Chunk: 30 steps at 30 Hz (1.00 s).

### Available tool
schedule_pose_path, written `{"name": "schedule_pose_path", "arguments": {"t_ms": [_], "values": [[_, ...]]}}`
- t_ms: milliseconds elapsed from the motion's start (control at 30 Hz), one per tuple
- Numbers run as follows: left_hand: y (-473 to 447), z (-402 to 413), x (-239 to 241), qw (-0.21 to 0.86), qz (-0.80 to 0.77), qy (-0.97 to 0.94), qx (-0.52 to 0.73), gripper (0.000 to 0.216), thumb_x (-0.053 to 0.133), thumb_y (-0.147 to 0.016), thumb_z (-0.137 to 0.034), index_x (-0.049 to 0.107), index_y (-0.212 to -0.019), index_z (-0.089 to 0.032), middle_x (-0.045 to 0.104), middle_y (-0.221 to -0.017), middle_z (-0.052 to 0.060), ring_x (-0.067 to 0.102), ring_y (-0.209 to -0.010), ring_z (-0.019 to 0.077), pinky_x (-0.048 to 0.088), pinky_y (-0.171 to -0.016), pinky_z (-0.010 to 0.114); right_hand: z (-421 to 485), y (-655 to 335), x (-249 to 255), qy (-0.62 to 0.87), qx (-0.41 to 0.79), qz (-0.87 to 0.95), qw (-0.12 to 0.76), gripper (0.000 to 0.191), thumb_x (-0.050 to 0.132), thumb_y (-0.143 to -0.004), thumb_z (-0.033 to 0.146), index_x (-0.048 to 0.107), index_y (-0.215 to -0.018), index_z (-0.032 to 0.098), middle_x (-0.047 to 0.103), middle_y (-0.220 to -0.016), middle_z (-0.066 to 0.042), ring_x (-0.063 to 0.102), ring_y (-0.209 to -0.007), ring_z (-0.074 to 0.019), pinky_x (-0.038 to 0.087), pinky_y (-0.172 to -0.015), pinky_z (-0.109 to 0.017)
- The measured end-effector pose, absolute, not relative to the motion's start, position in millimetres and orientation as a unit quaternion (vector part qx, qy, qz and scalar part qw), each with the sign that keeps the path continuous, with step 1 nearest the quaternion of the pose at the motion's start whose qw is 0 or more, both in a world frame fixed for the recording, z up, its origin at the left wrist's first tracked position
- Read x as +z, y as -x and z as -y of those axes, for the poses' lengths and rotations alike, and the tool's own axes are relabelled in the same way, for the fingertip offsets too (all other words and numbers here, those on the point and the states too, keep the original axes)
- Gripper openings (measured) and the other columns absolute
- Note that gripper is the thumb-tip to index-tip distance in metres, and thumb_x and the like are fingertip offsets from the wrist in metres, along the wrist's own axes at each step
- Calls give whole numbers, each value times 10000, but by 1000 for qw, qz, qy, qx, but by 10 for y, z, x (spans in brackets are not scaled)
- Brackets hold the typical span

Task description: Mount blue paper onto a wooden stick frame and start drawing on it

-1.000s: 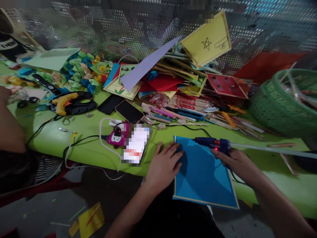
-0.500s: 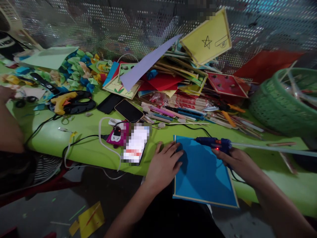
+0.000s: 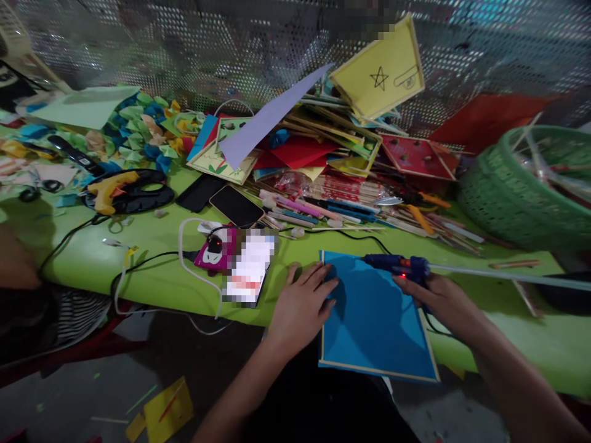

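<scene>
A blue sheet [image 3: 376, 311] lies at the table's front edge, its near end jutting past it. Thin pale sticks run along its left, right and near sides. My left hand [image 3: 302, 304] rests flat with fingers spread, the fingertips over the sheet's left edge. In my right hand [image 3: 431, 292] is a dark blue hot glue gun [image 3: 399, 266], gripped round the handle. A red light glows on the gun, and a long clear glue stick [image 3: 484, 275] sticks out of its back. Its nozzle points left, over the sheet's far edge; whether it touches cannot be made out.
A lit phone [image 3: 249, 267] and a purple power block [image 3: 217, 246] with cables lie to the left. Behind are pens, sticks and framed cards [image 3: 378, 80]. A green basket [image 3: 530, 184] stands at right. Another person's arm [image 3: 16, 258] shows at far left.
The whole view has shifted slightly, so things sit a little further left. My hands and the glue gun keep nearly the same place on the sheet. The other person's hand has left the far-left table area.
</scene>
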<state>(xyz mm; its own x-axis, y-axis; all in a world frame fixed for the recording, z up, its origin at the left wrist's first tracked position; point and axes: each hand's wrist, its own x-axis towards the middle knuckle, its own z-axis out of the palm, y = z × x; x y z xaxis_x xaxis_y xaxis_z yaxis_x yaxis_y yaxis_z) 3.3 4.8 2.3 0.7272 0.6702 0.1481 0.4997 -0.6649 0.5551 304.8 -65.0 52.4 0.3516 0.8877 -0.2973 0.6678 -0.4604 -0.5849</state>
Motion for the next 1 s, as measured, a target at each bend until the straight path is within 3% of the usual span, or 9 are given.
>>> {"name": "schedule_pose_path", "arguments": {"t_ms": [533,767,1000], "values": [[-25,-48,22,245,-327,-897,170,381,620,-1109,-281,677,-1485,-273,568,-1693,52,492,-1602,306,318,-1356,680,597,-2984,563,800,290,494,179,684,589,-766,936,511,-575,284,393,-451,22,376,-462,-165,280,-472,-334],[-28,-51,35,246,-327,-896,171,364,628,-1106,-285,690,-1465,-274,574,-1688,50,504,-1593,301,347,-1342,673,628,-3057,513,805,292,487,170,756,544,-724,1013,435,-558,284,377,-494,19,346,-500,-153,261,-493,-329],[-25,-47,23,243,-328,-895,178,366,621,-1111,-284,685,-1471,-283,569,-1691,55,496,-1599,301,328,-1350,678,697,-3191,491,803,286,494,170,770,522,-748,1013,459,-534,277,372,-491,18,333,-502,-146,279,-488,-320]]}}
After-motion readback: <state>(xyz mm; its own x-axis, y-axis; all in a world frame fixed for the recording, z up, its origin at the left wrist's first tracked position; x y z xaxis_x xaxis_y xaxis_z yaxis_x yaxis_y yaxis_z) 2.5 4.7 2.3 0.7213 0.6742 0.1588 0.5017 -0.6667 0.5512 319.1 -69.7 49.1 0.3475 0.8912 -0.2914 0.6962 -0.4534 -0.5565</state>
